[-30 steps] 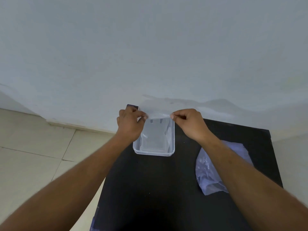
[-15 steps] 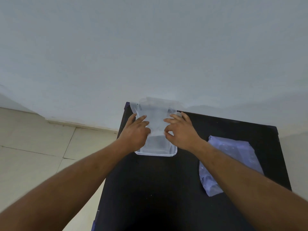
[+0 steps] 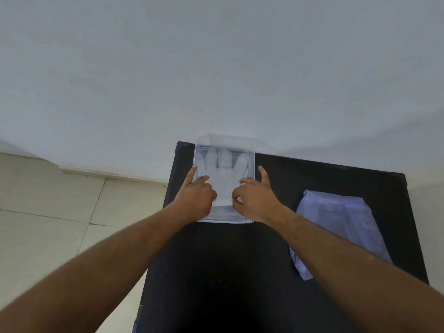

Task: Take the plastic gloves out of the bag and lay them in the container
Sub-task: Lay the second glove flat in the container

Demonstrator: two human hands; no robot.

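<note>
Table [image 3: 216, 272] bare between container [image 3: 224, 221] and bag [image 3: 336, 227].

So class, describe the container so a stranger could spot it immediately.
Find the black table against the pale wall. At its far left corner sits the container, a clear rectangular tub with a plastic glove spread inside, unlike the crumpled bluish bag lying flat to its right.

glove [image 3: 224, 179] flat in container [image 3: 249, 221]; both hands pressing; bag [image 3: 341, 227] right

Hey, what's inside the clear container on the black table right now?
A see-through plastic glove lies flat in the container, fingers pointing toward the wall. The left hand and right hand cover its cuff end, so anything beneath there is hidden.
</note>
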